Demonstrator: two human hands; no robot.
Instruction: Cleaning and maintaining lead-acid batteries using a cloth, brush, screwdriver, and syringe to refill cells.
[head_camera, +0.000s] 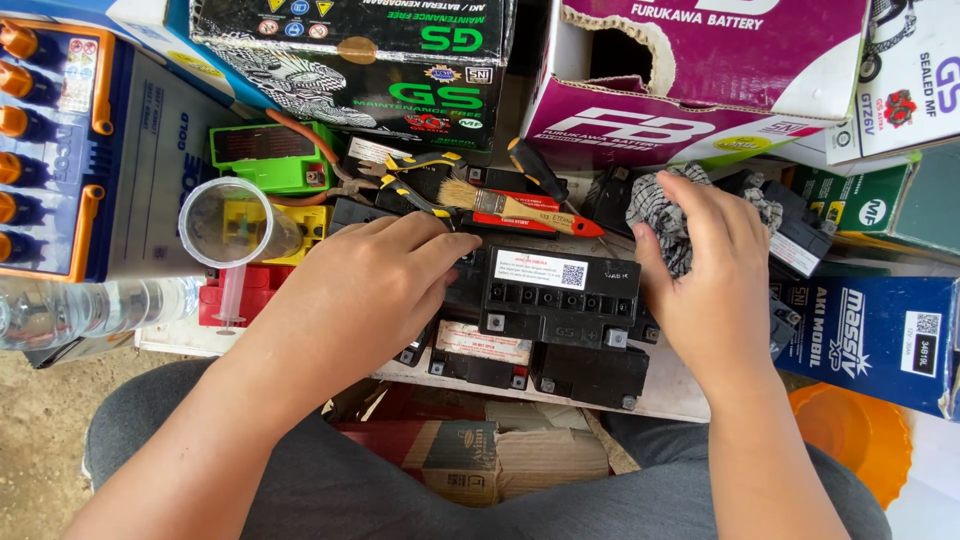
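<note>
A small black battery (556, 296) with a white label lies on top of other black batteries on a white board (668, 392). My left hand (372, 283) rests against the battery's left side, fingers curled on its edge. At the battery's right end my right hand (705, 275) grips it and also touches a black-and-white checked rag (662, 213) just behind. A paintbrush with a red handle (520, 205) lies behind the battery, next to yellow-handled pliers (415, 180) and a screwdriver (535, 168).
Battery cartons stand around: black and green at the back (370, 60), purple at back right (700, 90), blue at right (870, 340). A large blue-and-white battery with orange caps (60, 150), a clear cup (225, 222), a plastic bottle (90, 310), an orange bowl (855, 430).
</note>
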